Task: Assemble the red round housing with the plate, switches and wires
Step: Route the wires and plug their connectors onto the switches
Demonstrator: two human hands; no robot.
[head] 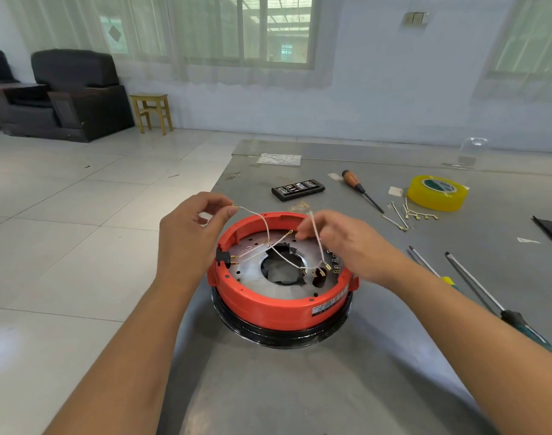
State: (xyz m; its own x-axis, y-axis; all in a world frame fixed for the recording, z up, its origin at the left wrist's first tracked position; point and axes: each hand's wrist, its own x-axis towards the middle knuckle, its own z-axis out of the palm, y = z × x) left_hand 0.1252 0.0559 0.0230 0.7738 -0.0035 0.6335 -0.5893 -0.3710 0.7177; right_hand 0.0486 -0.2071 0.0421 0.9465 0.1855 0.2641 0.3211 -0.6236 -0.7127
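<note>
The red round housing [281,306] sits on the grey table [300,387], close to its left edge, on a black ring [284,335]. Inside it lies the metal plate [252,271] with a big round hole in the middle. A black switch [223,258] with brass tabs is set in the left wall of the housing. The left hand [187,243] pinches the brass end of a white wire [262,219] above the far left rim. The right hand [350,246] grips another white wire [315,233], its fingers curled round it above the right side of the plate. Both wires run down to brass terminals [318,271] on the plate's right. Further right lie spare wires [406,213], a roll of yellow tape [437,193], a wooden-handled screwdriver [361,189] and a black bit case [298,189].
</note>
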